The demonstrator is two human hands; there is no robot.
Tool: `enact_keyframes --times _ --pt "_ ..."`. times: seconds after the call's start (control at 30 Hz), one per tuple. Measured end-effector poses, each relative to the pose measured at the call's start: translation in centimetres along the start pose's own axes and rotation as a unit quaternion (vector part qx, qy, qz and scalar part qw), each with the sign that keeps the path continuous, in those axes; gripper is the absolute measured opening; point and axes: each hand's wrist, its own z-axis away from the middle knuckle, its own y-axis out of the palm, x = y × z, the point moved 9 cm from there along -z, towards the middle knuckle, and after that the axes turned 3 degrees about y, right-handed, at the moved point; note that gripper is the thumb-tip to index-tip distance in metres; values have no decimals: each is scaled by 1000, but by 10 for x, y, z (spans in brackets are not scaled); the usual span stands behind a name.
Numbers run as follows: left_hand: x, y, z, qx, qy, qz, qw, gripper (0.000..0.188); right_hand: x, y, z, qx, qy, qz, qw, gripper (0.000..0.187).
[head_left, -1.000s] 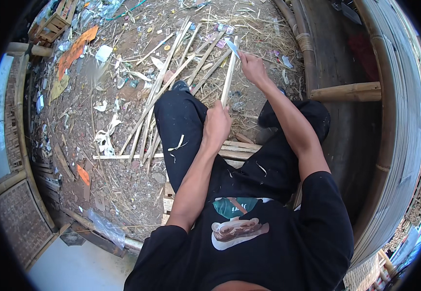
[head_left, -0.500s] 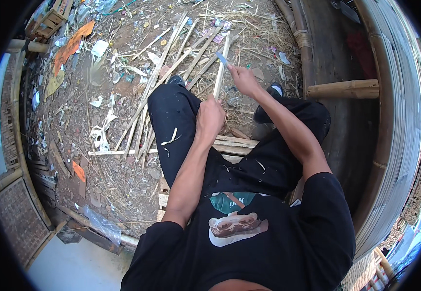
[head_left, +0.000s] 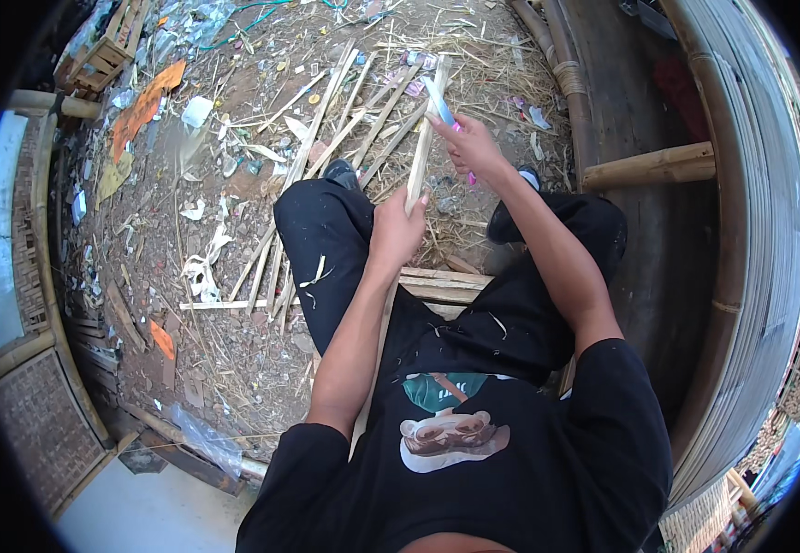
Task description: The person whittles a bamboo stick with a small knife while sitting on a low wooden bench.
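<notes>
My left hand is closed round a long pale bamboo strip above the gap between my knees. The strip slants away past the hand, and its near part runs back under my left forearm. My right hand, farther out and to the right, grips a knife with a pink handle. Its blade points up and left and lies over the strip near the far end; whether the edge touches the wood I cannot tell. Pale shavings cling to my black trousers.
Several bamboo strips lie on the littered dirt beyond my left knee. Wooden slats show between my legs. A bamboo pole juts in from the right, beside a bamboo frame. A wooden crate stands far left.
The strip's near part now shows beneath my left forearm, where it did not before. The knife has moved slightly away and right, its blade turned steeper, and its pink handle has come into sight.
</notes>
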Motion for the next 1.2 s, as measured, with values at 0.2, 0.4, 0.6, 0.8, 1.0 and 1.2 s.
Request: enact_keyframes --times 0.2,0.4,0.6,0.8,1.0,1.2 --pt "-17 14 18 213 -66 464 857 40 25 15 5 113 -25 -170 979 14" --pt "-16 17 71 301 -138 501 800 43 58 11 15 183 -61 -238 952 12" --pt "8 19 82 247 -153 428 856 29 66 -22 0 89 -68 7 994 22" --pt "-10 -18 68 53 74 -31 995 30 71 -57 -8 -39 -123 168 977 28" --pt "-13 -25 70 -15 44 -122 991 33 85 -59 1 -223 -212 383 871 33" --pt "3 -8 69 -90 25 -229 969 24 85 -60 -1 -215 -195 327 899 27"
